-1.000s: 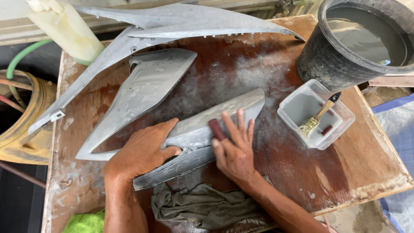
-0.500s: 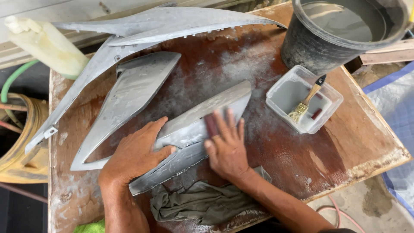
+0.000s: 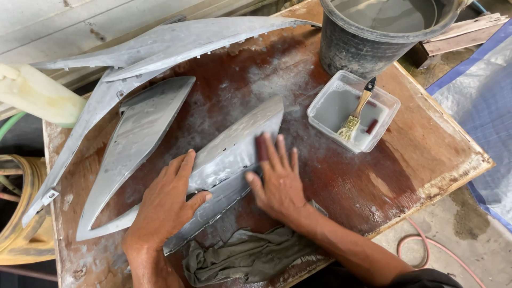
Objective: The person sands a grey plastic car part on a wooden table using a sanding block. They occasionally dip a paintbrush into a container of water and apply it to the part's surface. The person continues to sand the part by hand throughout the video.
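Soft, even daylight, faint shadows, sharp focus, slight wide-angle stretch at edges

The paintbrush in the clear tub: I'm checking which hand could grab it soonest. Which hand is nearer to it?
Right. The right hand presses on the grey panel, below-left of the paintbrush; the left hand lies farther left on the same panel.

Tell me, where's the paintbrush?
In the head view, the paintbrush lies in the clear plastic tub on the right of the wooden table, just below the black bucket.
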